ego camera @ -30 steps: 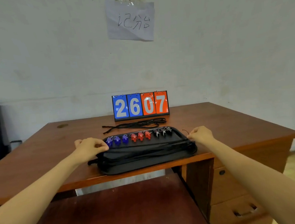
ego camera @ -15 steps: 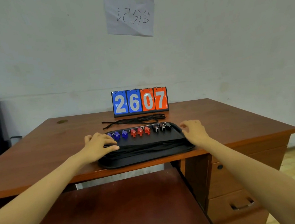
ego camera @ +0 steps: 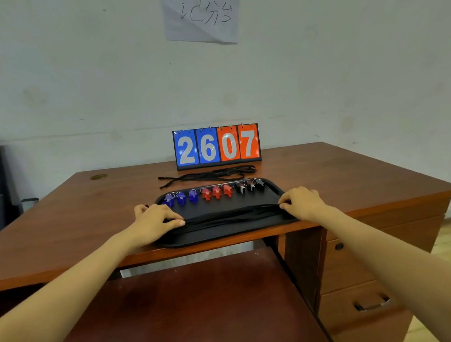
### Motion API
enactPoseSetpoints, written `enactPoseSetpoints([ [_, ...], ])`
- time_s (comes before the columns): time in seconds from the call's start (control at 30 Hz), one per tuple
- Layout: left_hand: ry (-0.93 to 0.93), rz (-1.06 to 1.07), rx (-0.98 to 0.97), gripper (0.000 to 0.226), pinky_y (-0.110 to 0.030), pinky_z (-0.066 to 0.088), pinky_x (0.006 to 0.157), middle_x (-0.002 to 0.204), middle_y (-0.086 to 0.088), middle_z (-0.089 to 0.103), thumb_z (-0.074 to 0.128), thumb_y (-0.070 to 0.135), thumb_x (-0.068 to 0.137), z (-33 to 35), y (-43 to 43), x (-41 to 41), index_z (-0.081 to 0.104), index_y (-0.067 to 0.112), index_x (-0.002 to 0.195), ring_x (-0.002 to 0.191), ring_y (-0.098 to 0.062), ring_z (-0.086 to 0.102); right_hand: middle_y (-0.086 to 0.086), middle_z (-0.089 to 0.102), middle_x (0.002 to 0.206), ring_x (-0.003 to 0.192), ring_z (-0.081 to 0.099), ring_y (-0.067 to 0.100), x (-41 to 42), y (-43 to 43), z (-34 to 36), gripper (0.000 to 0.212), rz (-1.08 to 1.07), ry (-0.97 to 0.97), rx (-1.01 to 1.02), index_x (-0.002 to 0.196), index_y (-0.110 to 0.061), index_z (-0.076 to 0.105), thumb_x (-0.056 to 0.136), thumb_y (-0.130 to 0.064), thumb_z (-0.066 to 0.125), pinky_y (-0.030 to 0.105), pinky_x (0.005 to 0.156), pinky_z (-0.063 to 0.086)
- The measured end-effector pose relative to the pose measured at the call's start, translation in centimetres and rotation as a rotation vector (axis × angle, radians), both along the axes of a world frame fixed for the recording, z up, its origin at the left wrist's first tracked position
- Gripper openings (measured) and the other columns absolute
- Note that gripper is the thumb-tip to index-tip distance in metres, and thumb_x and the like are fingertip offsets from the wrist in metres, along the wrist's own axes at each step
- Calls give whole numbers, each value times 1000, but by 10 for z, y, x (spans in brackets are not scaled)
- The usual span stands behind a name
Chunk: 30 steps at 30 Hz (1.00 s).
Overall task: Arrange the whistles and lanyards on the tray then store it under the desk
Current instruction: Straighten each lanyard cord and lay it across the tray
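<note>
Tray: black plastic tray [ego camera: 224,237] with coloured whistles [ego camera: 216,192] lies near front edge of brown wooden desk [ego camera: 354,177]
Left hand [ego camera: 155,221]: flat, pressing black lanyards [ego camera: 230,215]
Right hand [ego camera: 302,204]: fingers bent there, pinch unclear
Advice: tuck lanyards inside rim before lifting

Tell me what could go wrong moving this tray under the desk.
The whistles lie loose in a row by the tray's far rim; any tilt could scatter them.
A lanyard bundle lies on the desk behind the tray and may get left out.
The tray sits at the desk's near edge; a nudge might tip it.
</note>
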State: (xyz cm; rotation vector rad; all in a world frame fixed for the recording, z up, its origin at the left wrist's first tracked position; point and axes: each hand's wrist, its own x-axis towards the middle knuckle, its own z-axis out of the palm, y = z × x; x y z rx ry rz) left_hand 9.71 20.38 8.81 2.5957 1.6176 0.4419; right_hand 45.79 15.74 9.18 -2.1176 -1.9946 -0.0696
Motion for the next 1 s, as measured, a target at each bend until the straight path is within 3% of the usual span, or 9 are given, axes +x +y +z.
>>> enactPoseSetpoints([
  [0.13, -32, -10, 29, 29, -34, 18, 90, 101, 14, 57, 46, 52, 89, 3, 4, 8, 66, 38, 105, 107, -9, 46, -2, 66, 115, 113, 54, 20, -6, 6, 7, 31, 65, 37, 75, 111, -26, 67, 89, -45, 54, 48, 104, 34],
  [0.37, -80, -11, 89, 30, -36, 21, 98, 115, 8, 60, 47, 49, 91, 31, 47, 46, 65, 33, 109, 114, -14, 47, 1, 67, 109, 98, 61, 17, -29, 51, 34, 24, 135, 115, 141, 106, -18, 68, 91, -32, 55, 36, 90, 50],
  [0.5, -98, 120, 97, 26, -38, 23, 100, 117, 7, 62, 49, 41, 92, 45, 103, 53, 64, 31, 111, 115, -15, 50, 4, 68, 109, 96, 62, 17, -46, 102, 45, 25, 189, 173, 82, 109, -15, 65, 91, -29, 56, 34, 90, 52],
  [0.73, 31, 195, -28, 31, -37, 26, 100, 121, 4, 61, 58, 32, 87, 42, 192, 54, 60, 25, 118, 117, -18, 51, 8, 60, 122, 108, 57, 22, -67, 194, 47, 33, 224, 119, -144, 121, -10, 58, 91, -24, 56, 32, 95, 48],
  [0.87, 178, 334, -36, 45, -42, 26, 102, 113, -5, 60, 58, 38, 85, 26, 226, 49, 51, 21, 126, 119, -25, 49, 8, 54, 131, 116, 51, 24, -79, 236, 33, 41, 241, 74, -158, 132, -18, 49, 91, -20, 53, 38, 100, 44],
  [1.0, 154, 313, -57, 30, -41, 27, 97, 117, -1, 62, 57, 35, 86, 10, 240, 45, 58, 20, 112, 114, -22, 52, 11, 47, 134, 121, 47, 28, -94, 264, 21, 50, 306, -77, -105, 141, -26, 39, 95, -7, 41, 42, 101, 43],
])
